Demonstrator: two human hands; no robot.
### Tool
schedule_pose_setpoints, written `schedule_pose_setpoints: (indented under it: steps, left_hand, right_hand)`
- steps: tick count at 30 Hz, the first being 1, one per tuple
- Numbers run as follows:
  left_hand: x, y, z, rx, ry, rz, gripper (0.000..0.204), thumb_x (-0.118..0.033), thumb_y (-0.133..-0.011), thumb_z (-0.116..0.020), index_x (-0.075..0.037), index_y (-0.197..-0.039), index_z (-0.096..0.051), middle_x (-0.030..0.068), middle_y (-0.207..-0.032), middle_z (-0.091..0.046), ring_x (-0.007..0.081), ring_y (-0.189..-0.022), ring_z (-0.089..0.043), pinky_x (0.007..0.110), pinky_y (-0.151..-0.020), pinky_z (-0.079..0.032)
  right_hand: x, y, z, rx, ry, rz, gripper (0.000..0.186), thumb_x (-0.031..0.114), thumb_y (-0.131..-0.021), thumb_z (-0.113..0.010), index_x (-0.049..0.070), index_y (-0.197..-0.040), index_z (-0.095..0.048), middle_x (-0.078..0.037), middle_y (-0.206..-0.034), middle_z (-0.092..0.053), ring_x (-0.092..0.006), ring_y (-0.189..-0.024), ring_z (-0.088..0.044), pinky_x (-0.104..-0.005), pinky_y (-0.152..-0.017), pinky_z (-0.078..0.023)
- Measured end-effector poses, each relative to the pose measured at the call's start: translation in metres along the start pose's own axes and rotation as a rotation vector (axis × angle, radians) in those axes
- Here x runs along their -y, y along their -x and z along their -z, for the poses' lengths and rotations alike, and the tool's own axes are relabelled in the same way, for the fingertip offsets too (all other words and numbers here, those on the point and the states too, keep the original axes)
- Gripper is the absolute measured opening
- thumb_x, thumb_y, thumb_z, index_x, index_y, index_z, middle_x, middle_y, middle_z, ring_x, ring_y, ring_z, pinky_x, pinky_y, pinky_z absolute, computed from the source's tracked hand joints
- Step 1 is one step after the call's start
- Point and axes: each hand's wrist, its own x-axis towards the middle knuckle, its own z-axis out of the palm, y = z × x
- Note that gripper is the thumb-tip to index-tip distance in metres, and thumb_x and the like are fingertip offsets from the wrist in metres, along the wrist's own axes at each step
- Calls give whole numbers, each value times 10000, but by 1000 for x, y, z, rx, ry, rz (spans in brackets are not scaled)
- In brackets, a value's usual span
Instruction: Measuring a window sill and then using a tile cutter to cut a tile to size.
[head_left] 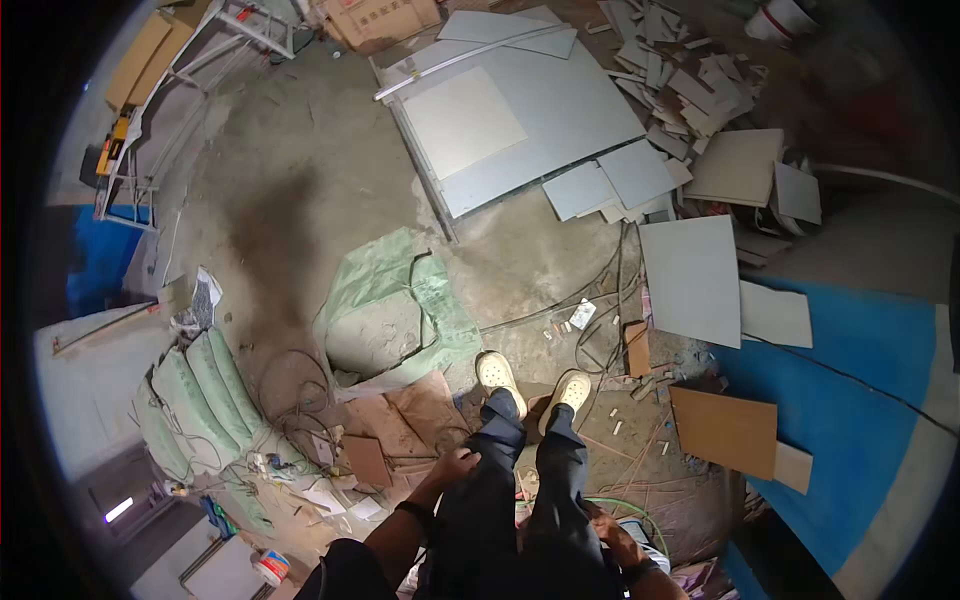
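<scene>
My left hand [458,466] rests against my left knee, its fingers curled in, and nothing shows in them. Beside my right thigh hangs my right hand [612,538]; its fingers are partly hidden by the leg and blurred. Both my feet stand on the floor in cream clogs [497,372]. Just ahead of the left clog lies an opened green woven sack [455,325] with a heap of grey powder [375,338] on it. A dark bent strip [427,325] crosses the sack's right part. Brown cardboard pieces [400,415] lie between the sack and my left hand.
Full green sacks [215,390] are stacked at left. Far ahead, a large grey slab [570,115] bears a pale tile [465,120]. Broken tiles [710,85] lie piled at far right. A grey tile [692,280] and brown board [722,430] lie nearer. Cables [590,345] trail across the floor.
</scene>
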Motion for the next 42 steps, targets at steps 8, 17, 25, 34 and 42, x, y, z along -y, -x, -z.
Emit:
schedule_pose_setpoints:
  steps: [8, 17, 25, 34, 42]
  left_hand:
    - [-5, 3, 9, -183, -72, -140, 262, -295, -911, -644, -50, -818, -639, 2, -640, -570, 90, -568, -512, 277, -529, -419]
    - [8, 18, 41, -112, -251, -77, 293, -303, -856, -678, -11, -884, -675, 81, -733, -669, 166, -665, -622, 336, -636, -491]
    - [6, 10, 50, -88, -354, 75, 368, -363, -844, -670, 0, -903, -667, 112, -768, -667, 191, -732, -626, 363, -679, -488]
    - [-32, -1, 22, -130, -210, 23, 357, -402, -865, -652, -53, -793, -624, 33, -577, -563, 137, -510, -537, 338, -499, -430]
    - [-8, -5, 26, -162, -189, -68, 217, -275, -855, -687, -60, -870, -657, 38, -655, -615, 135, -518, -567, 319, -511, -452]
  right_hand:
    - [27, -71, -69, -37, -17, 140, 502, 249, -884, -594, 4, -1306, -474, -206, -1268, -577, -294, -1202, -546, -350, -991, -437]
    - [98, -114, -81, -89, 51, 187, 495, 262, -897, -576, 7, -1309, -472, -201, -1249, -580, -302, -1190, -547, -351, -995, -433]
    - [125, -106, -92, -49, 122, 202, 490, 273, -909, -559, 10, -1312, -470, -197, -1232, -583, -309, -1179, -547, -352, -999, -429]
    - [134, -89, -86, -4, 178, 182, 485, 286, -921, -540, 13, -1315, -468, -192, -1214, -586, -316, -1167, -548, -354, -1003, -425]
    - [121, -58, -90, -30, 182, 100, 481, 298, -933, -524, 16, -1318, -466, -187, -1197, -589, -323, -1157, -549, -355, -1007, -422]
